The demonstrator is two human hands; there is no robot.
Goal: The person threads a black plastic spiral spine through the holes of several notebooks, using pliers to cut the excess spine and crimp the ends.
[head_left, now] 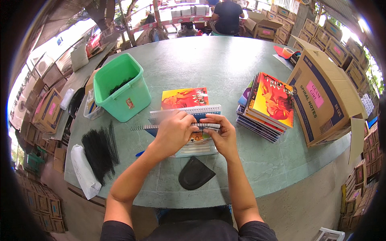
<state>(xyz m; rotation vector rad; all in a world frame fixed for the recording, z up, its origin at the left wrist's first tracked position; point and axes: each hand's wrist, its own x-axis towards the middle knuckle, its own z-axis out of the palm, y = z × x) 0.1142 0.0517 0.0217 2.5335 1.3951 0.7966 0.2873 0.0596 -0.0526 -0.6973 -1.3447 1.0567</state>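
Observation:
At the middle of the table both my hands are closed around a notebook [206, 126], its punched edge turned up. A thin dark spiral coil [140, 128] runs along that edge and sticks out past its left end. My left hand [175, 129] pinches at the coil and edge, blurred along its upper side. With thumb and fingers, my right hand [219, 134] grips the right end of the edge. Just beyond stands a white punched page edge [201, 109], with a red and yellow notebook cover [185, 97] behind it. A cover with a cartoon animal [196, 137] shows below my fingers.
A green bin [120, 88] holds dark coils. Loose black coils [98, 150] lie beside a white packet [85, 170]. A black rounded pad [196, 173] lies nearest me. Stacked spiral notebooks [269, 104] stand right, against a cardboard box [321, 96]. Another person [227, 18] sits beyond the table.

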